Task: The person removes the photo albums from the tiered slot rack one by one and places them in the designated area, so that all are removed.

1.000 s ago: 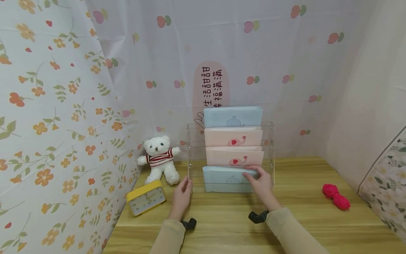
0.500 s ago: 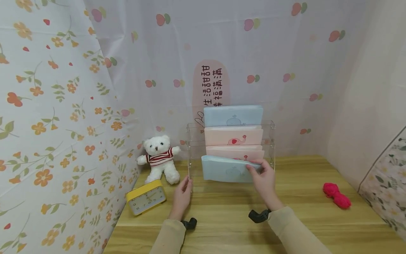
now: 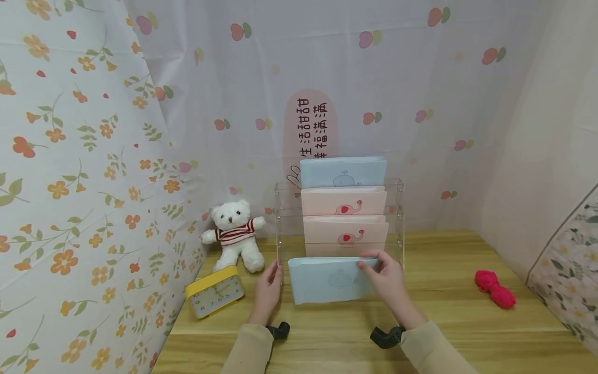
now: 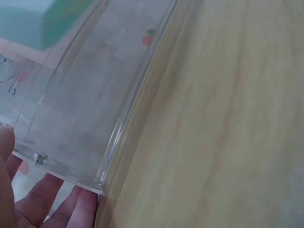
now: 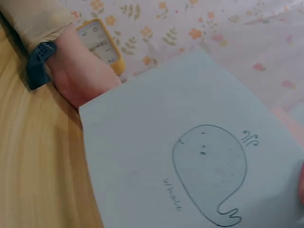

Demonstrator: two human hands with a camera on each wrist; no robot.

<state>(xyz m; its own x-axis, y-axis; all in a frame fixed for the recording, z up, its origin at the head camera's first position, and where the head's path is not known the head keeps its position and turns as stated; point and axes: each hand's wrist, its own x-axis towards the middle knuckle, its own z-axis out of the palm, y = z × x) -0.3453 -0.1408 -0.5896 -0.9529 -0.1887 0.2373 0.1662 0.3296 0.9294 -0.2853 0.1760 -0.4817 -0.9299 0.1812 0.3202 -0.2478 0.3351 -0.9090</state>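
My right hand (image 3: 386, 275) pinches a light blue notebook (image 3: 322, 283) by the right part of its top edge, in front of the rack. A whale outline and the handwritten word "whale" show on its cover in the right wrist view. My left hand (image 3: 267, 295) grips the lower left side of a clear acrylic rack (image 3: 279, 228); in the left wrist view its fingers (image 4: 42, 197) wrap that side's edge near a metal screw. Stepped in the rack stand another blue whale notebook (image 3: 343, 172) at the top and two pink elephant notebooks (image 3: 327, 201) below. The rack's front tier holds no notebook.
Left of the rack, a white teddy bear (image 3: 236, 236) in a striped sweater sits against the curtain. A yellow alarm clock (image 3: 215, 293) leans in front of it. A bundle of hot-pink yarn (image 3: 495, 289) lies at the right on the wooden table (image 3: 448, 322).
The right hand has lifted the blue notebook out of the rack's lowest tier, then brought it forward and down before the rack. The left hand has stayed on the rack's side.
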